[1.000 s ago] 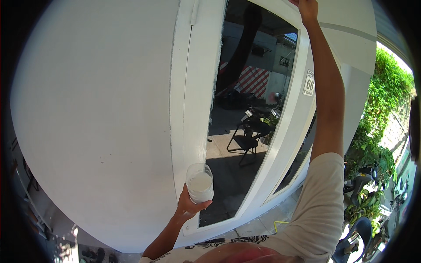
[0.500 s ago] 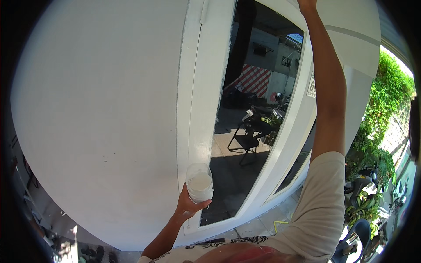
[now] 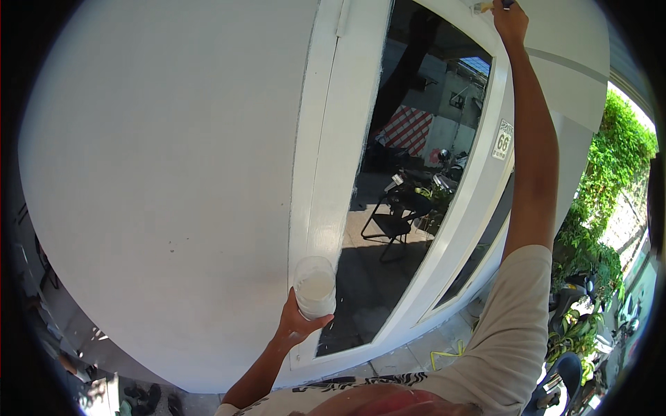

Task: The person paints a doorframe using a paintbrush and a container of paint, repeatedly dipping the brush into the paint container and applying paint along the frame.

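My left hand (image 3: 297, 323) is wrapped round a clear plastic cup (image 3: 316, 297) with white paint inside, held low in front of the white door frame. High up at the right, my raised right hand (image 3: 511, 25) grips a paintbrush (image 3: 481, 8). Its pale bristles point left and lie at the top of the white frame (image 3: 494, 73); whether they touch it I cannot tell. The brush's dark handle end shows just above my fingers, at the picture's upper edge. Between the arms is a dark glass pane (image 3: 409, 180).
A broad white wall (image 3: 166, 159) fills the left. A small number plate (image 3: 502, 141) hangs right of the glass. The pane reflects a chair and motorbikes. Green plants (image 3: 614, 159) and a parked motorbike stand at far right. Dark shoes (image 3: 142, 401) lie lower left.
My right hand now shows more fully, with the brush in view at the top. The door and pane have shifted slightly right in the picture. My left hand keeps its hold on the cup.
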The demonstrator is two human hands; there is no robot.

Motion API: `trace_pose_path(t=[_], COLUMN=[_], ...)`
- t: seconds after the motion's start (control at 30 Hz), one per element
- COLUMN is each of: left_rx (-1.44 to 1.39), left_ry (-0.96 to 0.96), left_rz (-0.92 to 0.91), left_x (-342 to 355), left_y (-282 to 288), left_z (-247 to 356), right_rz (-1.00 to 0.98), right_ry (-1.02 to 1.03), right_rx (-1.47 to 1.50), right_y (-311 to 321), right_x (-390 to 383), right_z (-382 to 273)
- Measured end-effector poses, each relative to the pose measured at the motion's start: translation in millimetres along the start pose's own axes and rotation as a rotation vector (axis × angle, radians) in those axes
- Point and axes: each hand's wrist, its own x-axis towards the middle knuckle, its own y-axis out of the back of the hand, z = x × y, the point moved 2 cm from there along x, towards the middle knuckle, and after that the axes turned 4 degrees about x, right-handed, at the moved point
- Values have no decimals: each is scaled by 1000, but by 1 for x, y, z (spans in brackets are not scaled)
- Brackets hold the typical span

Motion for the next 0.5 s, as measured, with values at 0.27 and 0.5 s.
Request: trace_pose_path(t=[0.27,0.5], left_rx=[43,19], left_ry=[15,-7], left_rz=[31,37], left_x=[2,2], left_y=[5,12], left_z=[-3,3], right_rz=[-94,-16], right_ry=[-558,-404], right_rx=[902,265], right_y=[-28,10], right_x=[31,1], right_z=[-99,6])
